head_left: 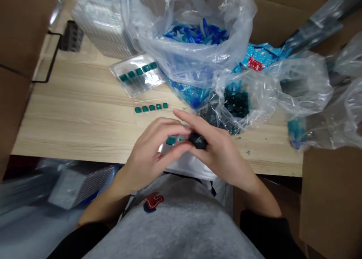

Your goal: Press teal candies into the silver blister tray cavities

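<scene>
The dark tile clump (pixel 198 140) sits pinched in our right grip (pixel 222 147), curled almost shut, while our curled left grip (pixel 151 151) touches a teal tile strip (pixel 171 140) just beside it.

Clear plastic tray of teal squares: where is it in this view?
The clear plastic tray sits on the wooden tabletop in the head view, left of the clear bag of blue pieces, just beyond a short row of teal squares.

Dark piece (pixel 198 141) in the right hand (pixel 223 155) mostly hidden by fingers, shape unreadable. Teal tiles (pixel 171 140) beside the left hand (pixel 149 153) partly covered. Dark lumps (pixel 236 103) inside plastic bag (pixel 263 91) blurred by film.
</scene>
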`<state>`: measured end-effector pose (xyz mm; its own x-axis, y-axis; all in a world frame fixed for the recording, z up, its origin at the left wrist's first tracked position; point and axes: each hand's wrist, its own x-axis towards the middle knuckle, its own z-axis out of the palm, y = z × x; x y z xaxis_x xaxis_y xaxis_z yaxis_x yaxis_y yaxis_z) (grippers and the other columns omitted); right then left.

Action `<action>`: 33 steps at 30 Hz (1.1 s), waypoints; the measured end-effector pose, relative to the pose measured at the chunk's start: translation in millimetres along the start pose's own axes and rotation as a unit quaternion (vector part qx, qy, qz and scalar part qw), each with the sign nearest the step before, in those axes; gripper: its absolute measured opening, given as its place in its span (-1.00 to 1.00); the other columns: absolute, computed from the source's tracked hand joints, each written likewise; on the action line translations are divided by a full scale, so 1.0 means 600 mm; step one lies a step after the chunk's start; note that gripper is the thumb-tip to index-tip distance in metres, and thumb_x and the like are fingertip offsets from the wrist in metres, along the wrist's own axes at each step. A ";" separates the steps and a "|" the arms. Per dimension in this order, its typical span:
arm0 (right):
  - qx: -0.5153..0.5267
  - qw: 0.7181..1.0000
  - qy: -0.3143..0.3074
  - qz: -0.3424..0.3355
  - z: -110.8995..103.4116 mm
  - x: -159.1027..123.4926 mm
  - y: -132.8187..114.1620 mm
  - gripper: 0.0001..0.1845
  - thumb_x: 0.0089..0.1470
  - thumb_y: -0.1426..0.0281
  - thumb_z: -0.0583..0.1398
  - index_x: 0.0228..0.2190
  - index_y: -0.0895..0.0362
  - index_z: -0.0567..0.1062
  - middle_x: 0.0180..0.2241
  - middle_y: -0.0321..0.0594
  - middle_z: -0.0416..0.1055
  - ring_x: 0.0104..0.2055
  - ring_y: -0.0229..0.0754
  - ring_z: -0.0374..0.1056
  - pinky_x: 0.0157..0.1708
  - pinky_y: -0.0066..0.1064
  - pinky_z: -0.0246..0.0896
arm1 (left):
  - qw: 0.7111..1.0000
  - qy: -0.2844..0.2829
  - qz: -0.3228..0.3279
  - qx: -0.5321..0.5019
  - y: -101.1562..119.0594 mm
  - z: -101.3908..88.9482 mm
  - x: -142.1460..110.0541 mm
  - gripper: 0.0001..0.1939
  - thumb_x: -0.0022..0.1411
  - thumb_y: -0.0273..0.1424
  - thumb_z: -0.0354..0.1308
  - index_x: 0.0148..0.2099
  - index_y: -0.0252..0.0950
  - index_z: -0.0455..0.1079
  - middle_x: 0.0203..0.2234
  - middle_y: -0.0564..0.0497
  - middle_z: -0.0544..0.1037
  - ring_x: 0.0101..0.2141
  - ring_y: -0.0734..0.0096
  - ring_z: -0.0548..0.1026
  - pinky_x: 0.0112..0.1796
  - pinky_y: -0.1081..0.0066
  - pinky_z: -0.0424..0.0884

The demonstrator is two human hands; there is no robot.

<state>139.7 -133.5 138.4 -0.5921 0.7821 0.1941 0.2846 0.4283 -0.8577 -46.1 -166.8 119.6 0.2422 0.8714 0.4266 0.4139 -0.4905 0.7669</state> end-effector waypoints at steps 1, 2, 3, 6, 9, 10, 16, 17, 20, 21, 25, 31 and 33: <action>0.000 1.000 0.024 0.009 -0.008 -0.005 0.002 -0.54 0.26 0.43 0.23 0.17 0.15 0.41 0.09 -0.16 0.53 0.02 -0.24 0.51 0.05 -0.42 0.42 | 1.000 -0.008 -0.001 0.008 0.002 -0.001 -0.002 -0.89 0.40 -0.43 0.16 -0.04 -0.21 0.40 -0.19 0.05 0.55 -0.12 0.43 0.52 -0.10 0.40 0.48; -0.001 0.998 0.060 0.025 -0.016 -0.011 0.005 -0.63 0.25 0.42 0.24 0.09 0.14 0.48 -0.01 -0.20 0.58 -0.07 -0.26 0.53 -0.02 -0.44 0.44 | 0.999 -0.036 0.003 0.020 0.005 -0.002 -0.006 -0.91 0.42 -0.43 0.13 -0.05 -0.23 0.40 -0.22 0.05 0.55 -0.16 0.45 0.52 -0.14 0.43 0.47; -0.002 0.994 0.102 0.048 -0.026 -0.018 0.011 -0.71 0.24 0.43 0.25 0.00 0.12 0.54 -0.12 -0.25 0.61 -0.17 -0.28 0.53 -0.09 -0.44 0.45 | 0.996 -0.085 0.012 0.038 0.007 -0.003 -0.011 -0.92 0.44 -0.42 0.10 -0.07 -0.25 0.40 -0.25 0.06 0.56 -0.20 0.46 0.52 -0.18 0.45 0.46; -0.008 0.971 0.212 0.109 -0.049 -0.040 0.033 -0.85 0.21 0.43 0.27 -0.16 0.08 0.60 -0.31 -0.34 0.59 -0.34 -0.32 0.48 -0.25 -0.44 0.41 | 0.954 -0.270 0.058 0.113 0.015 -0.002 -0.024 -0.76 0.50 -0.36 -0.04 -0.12 -0.30 0.45 -0.33 0.04 0.57 -0.31 0.43 0.53 -0.31 0.44 0.44; -0.006 0.959 0.252 0.127 -0.060 -0.062 0.053 -0.88 0.19 0.43 0.27 -0.21 0.06 0.61 -0.32 -0.35 0.57 -0.39 -0.34 0.42 -0.30 -0.43 0.36 | 0.918 -0.368 0.053 0.136 0.017 0.006 -0.019 -0.64 0.52 -0.38 -0.13 -0.21 -0.30 0.47 -0.40 0.04 0.53 -0.36 0.38 0.50 -0.36 0.41 0.39; -0.005 0.959 0.251 0.131 -0.061 -0.069 0.057 -0.88 0.18 0.43 0.28 -0.22 0.06 0.61 -0.33 -0.36 0.57 -0.40 -0.35 0.41 -0.30 -0.43 0.35 | 0.911 -0.391 0.036 0.123 0.017 0.008 -0.014 -0.63 0.52 -0.40 -0.14 -0.23 -0.29 0.47 -0.40 0.04 0.52 -0.35 0.39 0.49 -0.36 0.41 0.37; -0.017 0.967 0.224 0.124 -0.058 -0.106 0.061 -0.85 0.17 0.46 0.29 -0.19 0.05 0.62 -0.37 -0.36 0.54 -0.38 -0.32 0.41 -0.29 -0.43 0.36 | 0.872 -0.486 -0.043 0.038 0.009 0.002 0.014 -0.68 0.50 -0.43 -0.13 -0.19 -0.25 0.45 -0.23 0.04 0.53 -0.22 0.40 0.48 -0.23 0.42 0.36; -0.032 0.971 0.211 0.104 -0.055 -0.110 0.059 -0.83 0.17 0.47 0.30 -0.17 0.05 0.62 -0.35 -0.34 0.54 -0.34 -0.31 0.42 -0.28 -0.43 0.36 | 0.874 -0.482 -0.029 0.043 0.009 0.002 0.011 -0.69 0.49 -0.45 -0.13 -0.18 -0.25 0.44 -0.23 0.04 0.52 -0.22 0.40 0.48 -0.23 0.43 0.37; -0.118 0.983 0.140 0.017 -0.040 -0.118 0.050 -0.77 0.21 0.42 0.28 -0.08 0.13 0.60 -0.33 -0.26 0.51 -0.32 -0.29 0.41 -0.32 -0.46 0.33 | 0.895 -0.413 0.080 0.148 0.013 0.009 -0.008 -0.70 0.47 -0.49 -0.13 -0.23 -0.29 0.40 -0.33 0.01 0.50 -0.31 0.37 0.47 -0.31 0.40 0.38; -0.161 0.980 0.113 -0.007 -0.034 -0.118 0.047 -0.76 0.25 0.38 0.25 -0.07 0.15 0.59 -0.34 -0.24 0.50 -0.34 -0.28 0.39 -0.36 -0.46 0.31 | 0.896 -0.379 0.122 0.196 0.016 0.013 -0.015 -0.69 0.46 -0.51 -0.14 -0.27 -0.30 0.40 -0.38 0.00 0.49 -0.35 0.35 0.46 -0.35 0.39 0.38; -0.311 0.948 0.063 -0.026 -0.016 -0.112 0.038 -0.70 0.36 0.28 0.10 -0.16 0.13 0.61 -0.40 -0.23 0.47 -0.40 -0.26 0.35 -0.44 -0.44 0.23 | 0.883 -0.304 0.208 0.291 0.029 0.028 -0.030 -0.66 0.40 -0.61 -0.14 -0.35 -0.32 0.39 -0.49 0.00 0.46 -0.45 0.33 0.43 -0.42 0.37 0.39; -0.381 0.924 0.027 -0.022 -0.012 -0.101 0.027 -0.71 0.36 0.42 0.08 -0.21 0.23 0.60 -0.44 -0.18 0.47 -0.43 -0.21 0.35 -0.51 -0.38 0.11 | 0.886 -0.283 0.231 0.286 0.035 0.029 -0.028 -0.66 0.38 -0.64 -0.14 -0.34 -0.36 0.41 -0.50 -0.01 0.49 -0.48 0.35 0.44 -0.43 0.39 0.41; -0.336 0.942 0.009 -0.012 -0.016 -0.101 0.028 -0.74 0.35 0.42 0.11 -0.18 0.23 0.60 -0.40 -0.16 0.49 -0.39 -0.19 0.38 -0.50 -0.39 0.15 | 0.888 -0.278 0.233 0.281 0.040 0.023 -0.026 -0.68 0.38 -0.62 -0.11 -0.34 -0.35 0.41 -0.50 -0.01 0.50 -0.48 0.36 0.45 -0.44 0.39 0.41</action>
<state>187.7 -169.2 116.9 -0.5932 0.7735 0.2233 0.6880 0.6311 -0.3584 -27.6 -192.3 124.8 0.8333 0.5106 0.2118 0.4908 -0.8597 0.1414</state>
